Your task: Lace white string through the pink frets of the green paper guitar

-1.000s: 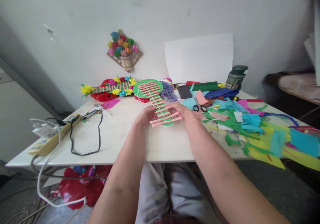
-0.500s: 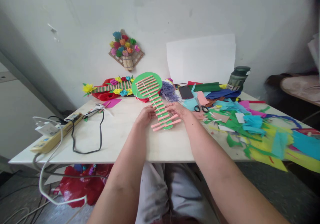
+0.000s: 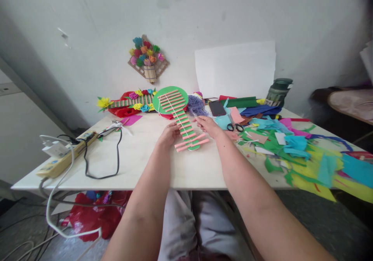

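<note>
A green paper craft (image 3: pixel 180 117) with a round head, a long handle, pink strips across it and a white string along it is tilted up from the white table (image 3: pixel 140 164). My left hand (image 3: pixel 169 134) grips the handle's left edge. My right hand (image 3: pixel 207 124) pinches something thin, probably the string, beside the handle's right edge, next to a bundle of purple yarn (image 3: pixel 196 105).
Scissors (image 3: pixel 234 126), a phone (image 3: pixel 217 107) and several coloured paper scraps (image 3: pixel 297 148) cover the table's right side. A glue gun (image 3: pixel 109 128), black cord and power strip (image 3: pixel 62 158) lie at the left. A flower craft (image 3: pixel 131 102) and a green jar (image 3: pixel 278 90) stand at the back.
The green craft's round head has risen off the table and tilted up. My right hand has drawn back from the pink strips to a pinch at the handle's right edge.
</note>
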The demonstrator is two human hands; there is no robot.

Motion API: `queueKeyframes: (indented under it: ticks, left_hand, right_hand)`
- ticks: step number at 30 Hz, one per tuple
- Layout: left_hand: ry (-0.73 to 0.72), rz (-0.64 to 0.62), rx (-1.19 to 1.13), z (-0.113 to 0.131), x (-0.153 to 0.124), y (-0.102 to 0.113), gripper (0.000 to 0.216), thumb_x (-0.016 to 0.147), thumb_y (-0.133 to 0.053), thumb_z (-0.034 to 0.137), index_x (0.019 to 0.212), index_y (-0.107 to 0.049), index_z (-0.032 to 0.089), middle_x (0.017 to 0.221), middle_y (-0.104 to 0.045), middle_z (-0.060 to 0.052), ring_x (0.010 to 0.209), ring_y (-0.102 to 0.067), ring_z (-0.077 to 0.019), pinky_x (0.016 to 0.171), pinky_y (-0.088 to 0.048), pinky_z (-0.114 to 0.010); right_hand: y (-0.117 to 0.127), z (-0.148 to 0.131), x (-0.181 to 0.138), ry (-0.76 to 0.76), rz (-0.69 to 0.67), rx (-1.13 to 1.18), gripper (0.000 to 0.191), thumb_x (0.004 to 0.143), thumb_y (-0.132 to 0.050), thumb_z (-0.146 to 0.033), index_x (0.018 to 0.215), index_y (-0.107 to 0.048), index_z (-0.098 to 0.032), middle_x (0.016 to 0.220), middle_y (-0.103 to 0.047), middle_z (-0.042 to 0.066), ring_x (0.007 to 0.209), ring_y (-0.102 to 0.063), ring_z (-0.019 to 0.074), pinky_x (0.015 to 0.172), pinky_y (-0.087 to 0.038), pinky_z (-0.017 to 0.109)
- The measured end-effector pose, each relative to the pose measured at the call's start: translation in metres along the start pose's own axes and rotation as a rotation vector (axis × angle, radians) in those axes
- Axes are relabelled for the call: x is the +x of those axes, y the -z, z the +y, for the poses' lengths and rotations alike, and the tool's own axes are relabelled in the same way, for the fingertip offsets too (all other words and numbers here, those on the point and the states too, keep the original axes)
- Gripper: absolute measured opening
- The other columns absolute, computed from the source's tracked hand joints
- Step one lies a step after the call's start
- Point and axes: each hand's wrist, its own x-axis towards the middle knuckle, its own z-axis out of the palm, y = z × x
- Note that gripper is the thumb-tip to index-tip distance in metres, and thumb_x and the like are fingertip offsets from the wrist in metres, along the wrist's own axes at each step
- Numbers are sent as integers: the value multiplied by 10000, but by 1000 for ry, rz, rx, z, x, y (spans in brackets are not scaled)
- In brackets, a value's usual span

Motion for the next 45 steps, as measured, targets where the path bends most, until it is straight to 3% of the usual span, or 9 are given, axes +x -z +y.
queueKeyframes:
  ticks: [5, 10, 18, 22, 26, 34, 41, 45]
  left_hand:
    - [8, -10, 17, 0, -1, 0, 207, 664, -576, 109, 871, -585, 118, 722, -659, -63, 611, -641, -167, 576, -523, -283]
    - [-3, -9, 19, 0, -2, -1, 202, 665, -575, 104, 865, -583, 120, 696, -649, -46, 574, -626, -145, 534, -508, -252]
    - [-16, 0, 27, -3, 2, 3, 204, 665, -575, 102, 869, -571, 119, 733, -658, -62, 596, -631, -157, 533, -515, -265]
    - [-29, -4, 25, -3, 2, 4, 209, 665, -574, 100, 873, -568, 120, 742, -655, -63, 600, -630, -156, 521, -513, -255]
    - [-23, 5, 26, -2, 1, 2, 198, 666, -572, 92, 863, -569, 114, 707, -645, -55, 582, -624, -150, 504, -507, -243]
    - [-31, 30, 10, -3, 3, 4, 207, 672, -567, 91, 878, -578, 109, 735, -655, -66, 594, -626, -151, 555, -515, -265]
    - [-68, 47, -42, -1, 2, 5, 193, 679, -563, 91, 870, -579, 115, 726, -653, -46, 598, -622, -141, 548, -508, -253]
    - [-92, 52, -97, 2, 0, 3, 207, 681, -570, 75, 884, -579, 116, 744, -653, -32, 628, -626, -132, 565, -512, -239]
  right_hand:
    - [0, 4, 4, 17, 46, -149, 347, 696, -580, -485, 693, -627, -141, 496, -400, -43, 460, -322, 62, 458, -240, 223]
    - [4, 9, 6, 8, 44, -146, 448, 754, -478, -556, 756, -671, -152, 499, -396, -27, 486, -333, 72, 491, -272, 226]
    - [1, 7, 2, 35, 75, -240, 307, 681, -595, -449, 685, -656, -148, 456, -362, -57, 462, -309, 67, 478, -264, 222]
    - [4, 16, 12, 95, 104, -325, 218, 667, -610, -353, 739, -686, -162, 495, -473, -40, 492, -383, 85, 514, -310, 230]
    - [7, 20, 17, 216, 92, -443, 145, 660, -623, -307, 655, -696, -181, 617, -611, 2, 598, -512, 127, 604, -372, 247]
    - [11, 18, 15, 290, 73, -633, 256, 696, -592, -380, 647, -694, -150, 593, -615, 17, 584, -513, 125, 558, -353, 229]
    - [7, 7, 10, 244, 122, -391, 270, 650, -599, -393, 670, -689, -139, 666, -636, 23, 639, -527, 133, 620, -387, 246]
    - [4, -5, 2, 163, 219, -242, 308, 619, -614, -403, 719, -681, -119, 571, -565, 0, 536, -437, 95, 536, -340, 237]
